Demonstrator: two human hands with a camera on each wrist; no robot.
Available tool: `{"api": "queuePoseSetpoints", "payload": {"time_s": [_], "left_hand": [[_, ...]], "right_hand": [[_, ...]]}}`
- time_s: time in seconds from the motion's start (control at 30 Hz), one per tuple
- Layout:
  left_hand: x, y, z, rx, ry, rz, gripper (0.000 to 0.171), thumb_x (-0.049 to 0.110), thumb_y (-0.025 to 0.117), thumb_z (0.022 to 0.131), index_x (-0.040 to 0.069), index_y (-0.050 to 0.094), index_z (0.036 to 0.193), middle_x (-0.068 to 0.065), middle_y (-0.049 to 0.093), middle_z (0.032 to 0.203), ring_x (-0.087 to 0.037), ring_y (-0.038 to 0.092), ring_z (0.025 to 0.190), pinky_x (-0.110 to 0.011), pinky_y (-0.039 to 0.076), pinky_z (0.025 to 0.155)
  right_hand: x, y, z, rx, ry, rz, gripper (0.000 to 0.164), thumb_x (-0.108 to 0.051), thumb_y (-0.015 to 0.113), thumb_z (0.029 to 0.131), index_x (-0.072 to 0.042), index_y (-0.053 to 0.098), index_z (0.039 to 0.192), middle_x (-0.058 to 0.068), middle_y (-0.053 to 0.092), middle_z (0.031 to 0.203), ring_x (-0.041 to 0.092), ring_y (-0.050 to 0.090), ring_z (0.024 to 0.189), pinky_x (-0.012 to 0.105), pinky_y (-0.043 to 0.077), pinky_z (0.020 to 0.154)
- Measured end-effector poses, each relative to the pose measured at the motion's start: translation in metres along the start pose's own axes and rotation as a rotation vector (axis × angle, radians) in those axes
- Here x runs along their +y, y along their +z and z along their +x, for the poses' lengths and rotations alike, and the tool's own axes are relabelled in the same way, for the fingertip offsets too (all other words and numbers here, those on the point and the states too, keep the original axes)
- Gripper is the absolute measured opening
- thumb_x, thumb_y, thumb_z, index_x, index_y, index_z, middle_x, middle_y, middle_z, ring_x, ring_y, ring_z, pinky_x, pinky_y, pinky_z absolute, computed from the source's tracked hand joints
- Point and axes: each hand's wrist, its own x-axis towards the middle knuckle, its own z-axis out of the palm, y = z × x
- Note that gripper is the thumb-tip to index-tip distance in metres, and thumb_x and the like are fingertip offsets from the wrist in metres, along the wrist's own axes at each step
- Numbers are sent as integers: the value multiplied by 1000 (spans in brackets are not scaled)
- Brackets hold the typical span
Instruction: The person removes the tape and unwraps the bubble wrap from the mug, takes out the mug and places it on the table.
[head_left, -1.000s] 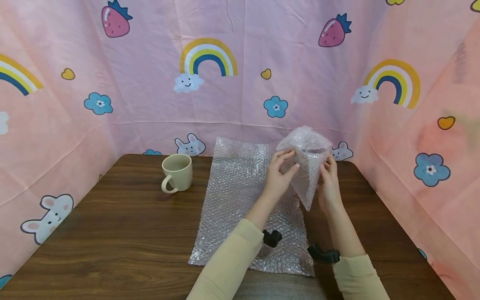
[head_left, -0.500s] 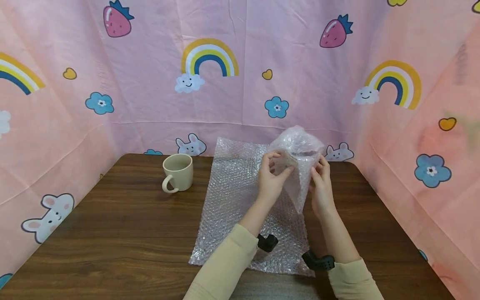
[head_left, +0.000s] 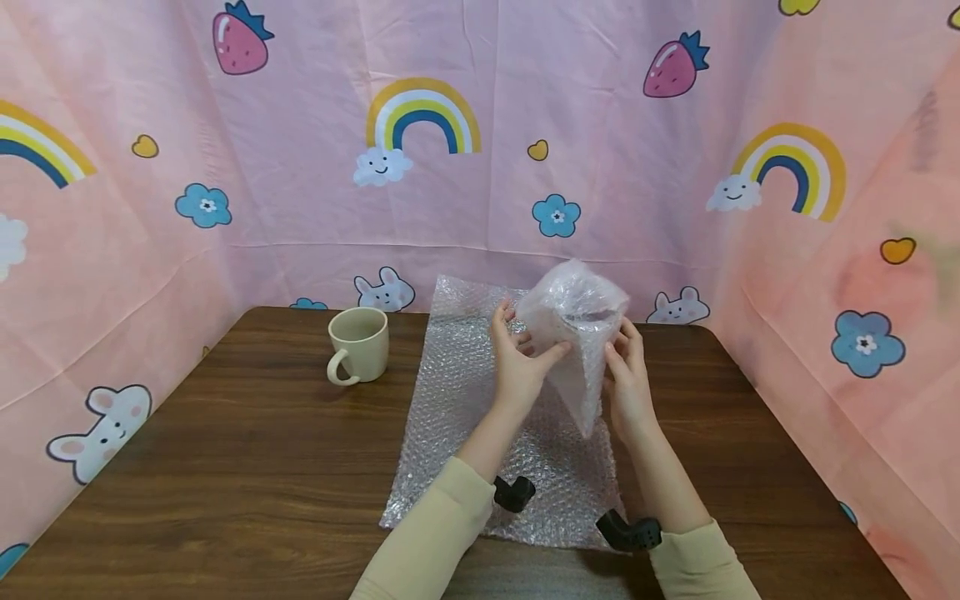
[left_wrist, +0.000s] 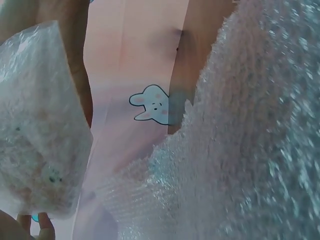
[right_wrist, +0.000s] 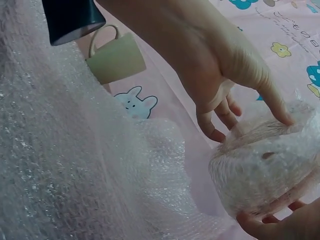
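"Head view: where is the bubble-wrapped bundle point(head_left: 588, 346)?"

"Raised above the flat bubble wrap point(head_left: 457, 400)."

"What has hold of it?"

"The left hand point(head_left: 521, 365), its thumb on the front and fingers point(head_left: 501, 323) spread, and the right hand point(head_left: 632, 385), pinching the opposite side."

"Beyond that?"

"The wrap lies on the wooden counter point(head_left: 247, 450), with a pale mug point(head_left: 362, 352) standing to its left."

Mug point(head_left: 364, 350) left of bubble-wrap bundle point(head_left: 576, 292)

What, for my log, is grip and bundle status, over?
Left grip, right grip on bundle. Bundle raised over bubble-wrap sheet. No obstruction seen; mug at left.
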Motion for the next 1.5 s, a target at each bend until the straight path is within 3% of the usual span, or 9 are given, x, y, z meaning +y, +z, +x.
{"api": "queuePoseSetpoints", "payload": {"time_s": [0.17,0.4,0.7,0.97,1.23,1.5], "left_hand": [[1,-12,-2,-52,-73,36,115,14,86,72,22,7,155,-4,21,152,-27,44,112,-43,46,87],[2,-25,-4,-85,-102,102,110,20,88,70,23,18,154,-3,45,133,-24,46,102,-34,50,75],[3,-41,-3,-130,-124,175,102,20,88,69,21,26,151,-7,49,124,-26,49,99,-34,51,71],[-2,-51,-4,-130,-188,236,98,21,89,67,18,34,147,-1,51,128,-24,47,102,-36,49,75],[-7,-58,-6,-135,-202,262,89,17,89,68,18,40,142,-1,51,126,-23,49,101,-36,49,77],[-12,-62,-7,-127,-212,239,86,12,88,68,18,42,140,-2,51,129,-24,50,104,-37,48,81]], "right_hand": [[5,1,-2,-50,-13,-23,48,-20,37,104,-17,20,150,8,31,137,23,42,115,39,43,87],[10,3,-4,-102,-25,-77,49,-21,36,104,-16,20,150,11,33,138,24,45,113,39,44,86],[16,6,-4,-158,-7,-96,50,-22,37,105,-16,19,150,14,29,141,28,42,117,52,40,90],[25,7,-5,-206,30,-123,50,-23,38,105,-17,18,150,15,25,142,32,40,120,56,39,92],[35,8,-4,-234,82,-123,52,-24,40,104,-17,17,150,16,23,144,35,36,124,61,34,95],[44,11,-2,-237,114,-114,53,-24,40,104,-17,16,151,17,21,146,36,35,125,59,34,96]]}}
